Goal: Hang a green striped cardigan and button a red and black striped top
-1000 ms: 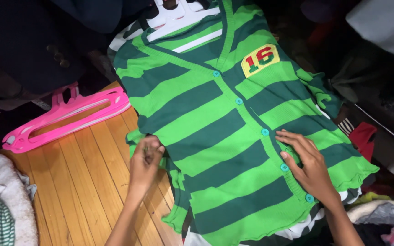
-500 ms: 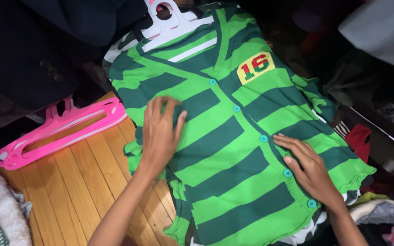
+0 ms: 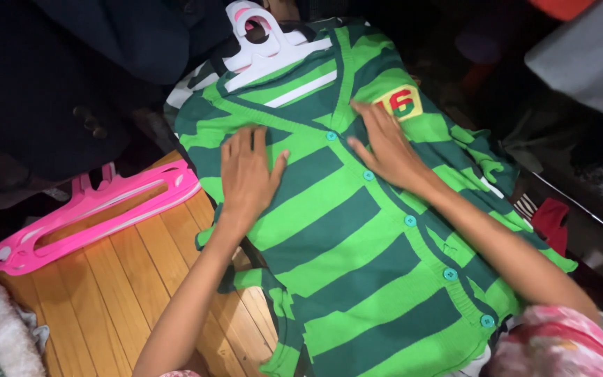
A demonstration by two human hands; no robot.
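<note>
Head view: at the left edge of the wooden floor (image 3: 127,279) a pink hanger (image 3: 92,216) lies unused. The left hand (image 3: 249,174) rests flat, fingers spread wide, on the green striped cardigan (image 3: 357,258), holding nothing. The cardigan is already buttoned and on a white hanger (image 3: 273,45), spread over the floor's far right part. The right hand (image 3: 385,146), also flat and empty, presses near the yellow patch (image 3: 399,102). Wrinkles remain, I think; dark clothes (image 3: 43,105) crowd around.
</note>
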